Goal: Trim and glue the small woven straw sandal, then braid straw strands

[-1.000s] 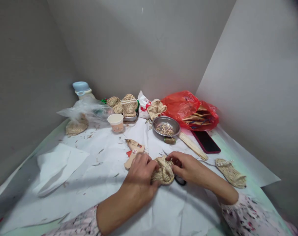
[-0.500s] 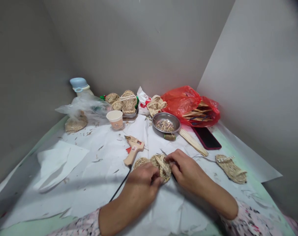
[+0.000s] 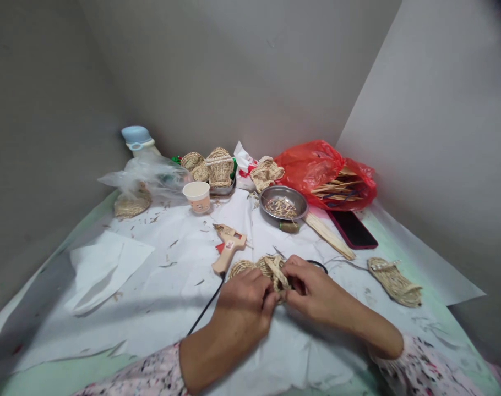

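Observation:
A small woven straw slipper (image 3: 271, 265) with a braided strap lies on the papered table, partly covered by my hands. My left hand (image 3: 246, 300) is closed on its near left side, thumb and fingers pressed to the edge. From the right, my right hand (image 3: 306, 286) pinches the strap side near the slipper's rim, its fingertips close to the left thumb. Behind the right hand show a black loop and a thin pointed tip, apparently scissors (image 3: 319, 266); whether they lie down or are held I cannot tell. A beige glue gun (image 3: 230, 248) rests just beyond the slipper.
At the back stand a metal bowl (image 3: 284, 193) of straw bits, a paper cup (image 3: 198, 198), several woven pieces (image 3: 219, 168) and a red bag (image 3: 312, 165) of straw. A phone (image 3: 353, 230) and another straw slipper (image 3: 394, 281) lie right; folded white paper (image 3: 105, 269) lies left.
My right fingers have moved inward and down along the slipper's edge, nearer the left thumb. The black loop now shows beyond the right hand. The whole view has shifted slightly.

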Action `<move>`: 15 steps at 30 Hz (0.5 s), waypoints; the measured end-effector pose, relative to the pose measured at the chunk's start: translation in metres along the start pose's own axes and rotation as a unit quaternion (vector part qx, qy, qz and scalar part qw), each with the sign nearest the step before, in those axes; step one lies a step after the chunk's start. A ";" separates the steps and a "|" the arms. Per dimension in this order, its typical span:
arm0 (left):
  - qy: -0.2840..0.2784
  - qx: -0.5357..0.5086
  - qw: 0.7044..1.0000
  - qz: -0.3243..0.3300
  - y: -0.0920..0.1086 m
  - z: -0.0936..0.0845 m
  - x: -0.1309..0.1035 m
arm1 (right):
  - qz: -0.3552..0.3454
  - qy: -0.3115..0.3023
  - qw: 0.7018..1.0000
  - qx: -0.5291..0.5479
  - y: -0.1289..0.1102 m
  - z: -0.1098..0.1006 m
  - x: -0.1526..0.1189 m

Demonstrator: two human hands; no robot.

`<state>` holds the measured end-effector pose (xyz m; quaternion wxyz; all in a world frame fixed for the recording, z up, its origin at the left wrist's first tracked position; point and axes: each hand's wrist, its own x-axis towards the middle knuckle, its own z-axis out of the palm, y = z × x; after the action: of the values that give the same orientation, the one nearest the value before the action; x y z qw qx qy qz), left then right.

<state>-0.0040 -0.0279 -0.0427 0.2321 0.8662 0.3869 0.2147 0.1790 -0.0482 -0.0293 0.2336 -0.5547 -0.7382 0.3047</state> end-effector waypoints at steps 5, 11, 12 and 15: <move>-0.019 0.032 0.999 -0.005 0.001 0.002 0.001 | 0.013 0.003 0.999 0.048 0.001 0.000 0.003; -0.029 -0.005 1.000 -0.005 0.000 -0.001 0.000 | 0.017 -0.002 0.998 0.058 0.001 -0.001 0.005; -0.029 -0.004 1.000 -0.006 0.001 -0.001 0.000 | 0.014 -0.003 0.998 0.061 0.001 -0.001 0.005; -0.025 0.002 1.000 -0.002 0.001 0.000 0.000 | 0.005 -0.009 0.998 0.066 0.003 -0.002 0.005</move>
<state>-0.0034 -0.0285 -0.0421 0.2408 0.8711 0.3828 0.1917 0.1805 -0.0427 -0.0300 0.2613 -0.5389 -0.7160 0.3586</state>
